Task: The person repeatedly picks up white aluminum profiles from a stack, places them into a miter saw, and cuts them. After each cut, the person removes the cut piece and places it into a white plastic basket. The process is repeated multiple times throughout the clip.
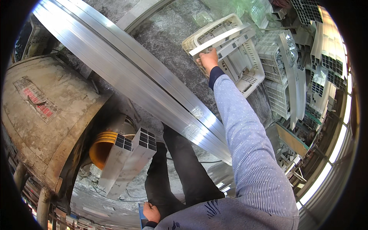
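My right hand (209,60) reaches far out in a striped blue sleeve and grips the rim of a white plastic crate (251,73) on the grey floor. Long flat aluminium strips (226,38) lie inside the crate, slanting across it. My left hand (151,213) hangs low beside my dark trouser leg, closed on a small blue object (141,215) that I cannot identify.
A bundle of long aluminium profiles (126,73) runs diagonally between me and the crate. Two short hollow profile sections (130,163) stand by a yellow bucket (100,150). A dusty machine housing (42,111) fills the left. More white crates (278,57) and stacked profiles (326,57) sit at right.
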{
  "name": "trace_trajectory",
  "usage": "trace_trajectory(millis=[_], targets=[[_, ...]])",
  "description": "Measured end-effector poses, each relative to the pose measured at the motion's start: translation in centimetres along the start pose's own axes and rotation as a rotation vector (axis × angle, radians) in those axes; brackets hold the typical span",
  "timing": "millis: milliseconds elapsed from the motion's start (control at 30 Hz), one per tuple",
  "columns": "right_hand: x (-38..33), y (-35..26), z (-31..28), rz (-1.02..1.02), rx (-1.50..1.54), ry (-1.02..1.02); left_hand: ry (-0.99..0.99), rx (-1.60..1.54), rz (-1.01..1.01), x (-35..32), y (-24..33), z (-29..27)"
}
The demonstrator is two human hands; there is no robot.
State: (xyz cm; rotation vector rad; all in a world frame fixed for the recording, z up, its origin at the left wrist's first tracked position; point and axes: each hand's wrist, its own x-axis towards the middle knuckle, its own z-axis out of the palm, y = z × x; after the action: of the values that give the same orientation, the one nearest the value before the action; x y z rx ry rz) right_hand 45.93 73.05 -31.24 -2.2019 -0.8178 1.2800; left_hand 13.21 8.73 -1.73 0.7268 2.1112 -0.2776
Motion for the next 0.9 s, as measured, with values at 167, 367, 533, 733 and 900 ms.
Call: trace_trajectory(millis=[167,367,533,733,900], targets=[[-0.5,-0.4,-0.5,0.031,0.034,-0.015,0.015,-0.013,0.018,0.2,0.3,-0.3],[-0.7,-0.5,-0.3,0.048,0.07,0.008,0.011,-0.01,0.018,0.5,0.6,-0.6],[-0.8,-0.5,-0.4,0.039,0.051,-0.009,0.002,-0.012,0.019,0.5,0.3,-0.4],[-0.1,0.1,-0.2,-0.149,-0.069,0.028,0.012,-0.037,0.03,0.5,-0.2,-0.1],[0.6,0.6,0.0,-0.349,-0.335,0.186,0.013,-0.041,0.023,0.4,-0.8,0.0]])
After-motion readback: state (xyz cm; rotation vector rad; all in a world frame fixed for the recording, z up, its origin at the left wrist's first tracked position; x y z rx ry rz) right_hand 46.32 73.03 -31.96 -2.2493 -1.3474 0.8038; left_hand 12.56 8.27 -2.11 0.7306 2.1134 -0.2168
